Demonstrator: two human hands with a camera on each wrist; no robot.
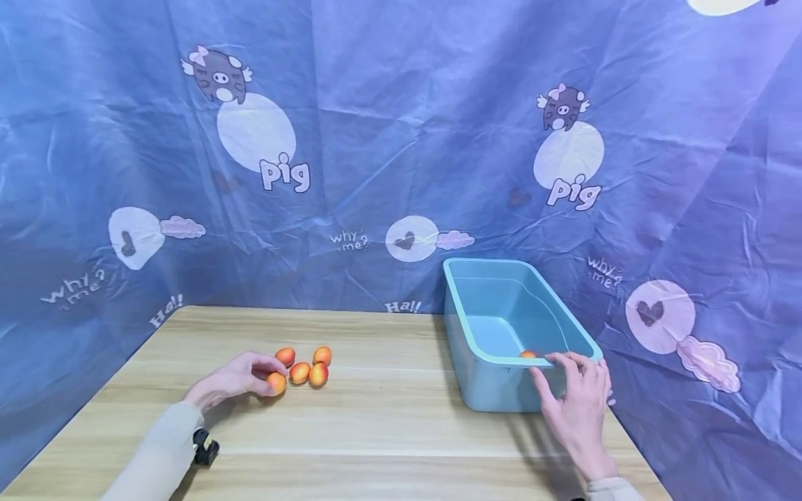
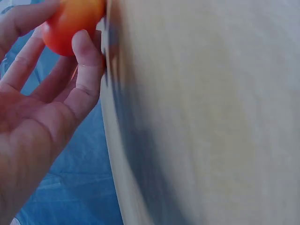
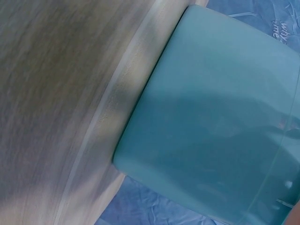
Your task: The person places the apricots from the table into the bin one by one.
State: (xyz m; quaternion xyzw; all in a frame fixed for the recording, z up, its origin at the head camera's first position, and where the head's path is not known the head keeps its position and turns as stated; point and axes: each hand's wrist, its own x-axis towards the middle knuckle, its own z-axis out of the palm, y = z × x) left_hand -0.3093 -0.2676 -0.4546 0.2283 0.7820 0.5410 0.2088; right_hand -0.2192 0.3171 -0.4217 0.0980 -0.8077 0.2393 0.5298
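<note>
My left hand (image 1: 241, 379) pinches a small orange-red fruit, apricot-like (image 1: 276, 383), between thumb and fingers at the table's left. The left wrist view shows the same fruit (image 2: 70, 28) at the fingertips, close to the tabletop. Several similar fruits (image 1: 300, 374) lie just right of that hand. At the right stands a blue-green plastic bin (image 1: 501, 383), with part of another orange fruit (image 1: 528, 354) visible inside near its front wall. My right hand (image 1: 576, 403) holds the bin's near rim at its right corner, fingers over the edge and thumb against the outer front wall.
The wooden table (image 1: 376, 424) carries everything. A blue printed cloth (image 1: 388, 139) hangs behind and along both sides. In the right wrist view, the bin's outer wall (image 3: 201, 117) fills much of the picture. A dark strap piece (image 1: 205, 447) sits on the left wrist.
</note>
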